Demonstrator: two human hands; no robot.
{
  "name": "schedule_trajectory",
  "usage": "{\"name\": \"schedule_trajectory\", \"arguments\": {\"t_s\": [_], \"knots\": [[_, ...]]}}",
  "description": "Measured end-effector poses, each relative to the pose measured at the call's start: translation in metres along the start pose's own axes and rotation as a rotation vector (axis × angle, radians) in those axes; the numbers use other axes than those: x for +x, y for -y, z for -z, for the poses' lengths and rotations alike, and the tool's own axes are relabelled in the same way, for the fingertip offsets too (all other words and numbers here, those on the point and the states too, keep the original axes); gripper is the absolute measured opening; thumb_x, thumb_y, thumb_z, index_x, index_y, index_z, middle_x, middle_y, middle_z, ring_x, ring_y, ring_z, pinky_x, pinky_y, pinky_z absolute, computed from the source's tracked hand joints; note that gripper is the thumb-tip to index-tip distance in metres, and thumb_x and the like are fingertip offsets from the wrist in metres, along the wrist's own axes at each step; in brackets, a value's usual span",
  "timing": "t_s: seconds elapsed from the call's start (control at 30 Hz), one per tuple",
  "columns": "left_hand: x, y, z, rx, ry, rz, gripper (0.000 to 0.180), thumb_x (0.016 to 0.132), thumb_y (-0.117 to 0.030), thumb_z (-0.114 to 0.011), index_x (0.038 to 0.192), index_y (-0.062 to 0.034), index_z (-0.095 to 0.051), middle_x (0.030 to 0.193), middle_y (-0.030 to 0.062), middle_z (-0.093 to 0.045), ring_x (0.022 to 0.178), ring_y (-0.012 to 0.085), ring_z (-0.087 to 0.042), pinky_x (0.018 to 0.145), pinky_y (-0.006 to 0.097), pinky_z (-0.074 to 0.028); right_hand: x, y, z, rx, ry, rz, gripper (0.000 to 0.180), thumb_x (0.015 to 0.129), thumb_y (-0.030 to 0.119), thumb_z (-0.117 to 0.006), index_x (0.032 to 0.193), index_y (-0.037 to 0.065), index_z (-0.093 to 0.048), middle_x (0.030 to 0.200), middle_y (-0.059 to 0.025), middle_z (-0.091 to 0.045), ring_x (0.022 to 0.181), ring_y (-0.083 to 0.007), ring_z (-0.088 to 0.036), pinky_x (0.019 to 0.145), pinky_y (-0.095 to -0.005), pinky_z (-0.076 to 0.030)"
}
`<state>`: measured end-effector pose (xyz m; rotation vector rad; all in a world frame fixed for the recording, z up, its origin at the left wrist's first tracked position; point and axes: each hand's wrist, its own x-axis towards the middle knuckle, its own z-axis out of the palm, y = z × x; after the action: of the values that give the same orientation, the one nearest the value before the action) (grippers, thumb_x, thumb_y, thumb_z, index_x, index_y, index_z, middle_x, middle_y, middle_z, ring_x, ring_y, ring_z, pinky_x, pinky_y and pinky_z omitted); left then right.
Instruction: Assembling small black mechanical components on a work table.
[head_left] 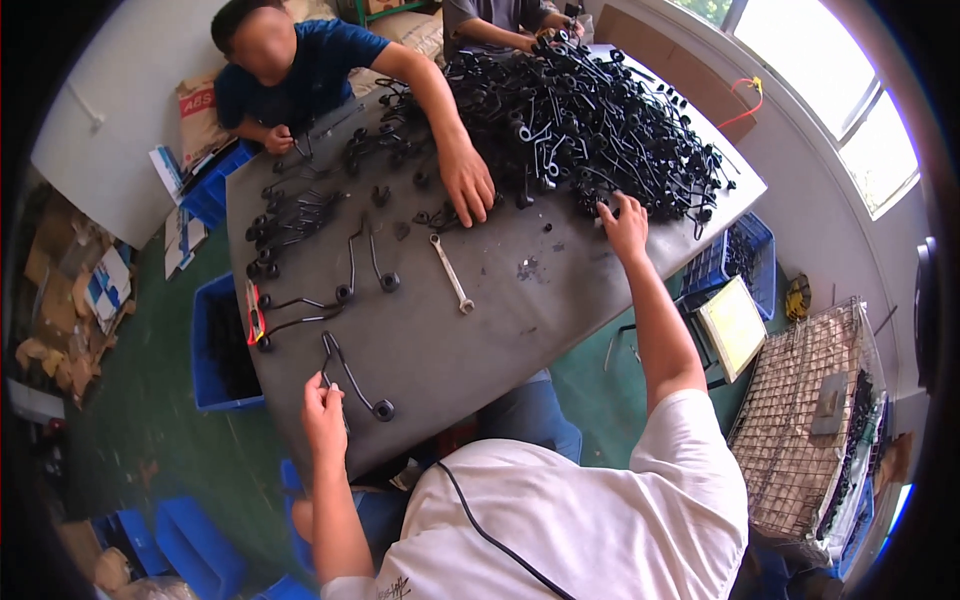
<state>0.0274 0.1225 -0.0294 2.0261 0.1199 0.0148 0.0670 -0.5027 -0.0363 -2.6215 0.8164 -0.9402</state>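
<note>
My left hand (323, 408) rests at the near edge of the grey table (500, 320), fingers pinched on the end of a bent black metal rod part (352, 378) lying there. My right hand (626, 225) reaches far across, fingers spread, touching the edge of a big heap of black rod parts (600, 120). A co-worker in a blue shirt across the table lays a hand (466, 180) flat beside that heap.
A silver wrench (452, 274) lies mid-table. Several sorted black parts (295, 215) sit on the left side, with red-handled pliers (254, 312). Blue bins (215, 345) stand on the green floor; a wire basket (810, 420) and a tablet (733, 325) are at right.
</note>
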Motion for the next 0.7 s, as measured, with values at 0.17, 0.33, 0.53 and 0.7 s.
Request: {"name": "schedule_trajectory", "arguments": {"t_s": [0.17,0.33,0.53,0.7], "knots": [[0.001,-0.002,-0.013,-0.001,-0.061,-0.008,0.040,0.096,-0.008,-0.062,0.134,-0.0004,-0.055,0.085,0.0014,-0.062,0.074,0.0093,-0.054,0.070,0.026,-0.046,0.038,0.015,-0.007,-0.164,0.379,-0.051,0.072,0.086,0.065,-0.062,0.136,0.012,-0.061,0.139,-0.0113,-0.058,0.131,-0.0327,-0.050,0.106,-0.0449,-0.043],[-0.012,-0.004,-0.012,-0.024,-0.040,-0.092,0.047,0.095,-0.008,-0.064,0.139,-0.0009,-0.052,0.087,0.0014,-0.059,0.076,0.0104,-0.052,0.072,0.027,-0.047,-0.009,0.043,-0.017,-0.082,0.328,0.022,0.077,0.084,0.051,-0.072,0.142,0.007,-0.048,0.126,-0.0193,-0.064,0.119,-0.0367,-0.059,0.104,-0.0479,-0.042],[-0.020,-0.009,-0.011,0.106,-0.107,-0.149,0.050,0.094,-0.009,-0.065,0.142,-0.0052,-0.051,0.089,0.0034,-0.062,0.075,0.0123,-0.055,0.072,0.029,-0.049,-0.090,0.090,0.002,-0.206,0.202,0.259,0.063,0.085,0.025,-0.073,0.141,0.008,-0.048,0.135,-0.0132,-0.057,0.121,-0.0319,-0.058,0.111,-0.0471,-0.036],[-0.017,-0.010,-0.014,0.126,-0.144,-0.158,0.049,0.093,-0.010,-0.067,0.140,-0.0074,-0.053,0.089,0.0076,-0.066,0.074,0.0146,-0.060,0.072,0.031,-0.052,-0.151,0.163,0.049,0.493,0.430,0.485,0.062,0.083,0.007,-0.074,0.139,0.009,-0.047,0.138,-0.0133,-0.054,0.128,-0.0353,-0.053,0.109,-0.0447,-0.042]]}}
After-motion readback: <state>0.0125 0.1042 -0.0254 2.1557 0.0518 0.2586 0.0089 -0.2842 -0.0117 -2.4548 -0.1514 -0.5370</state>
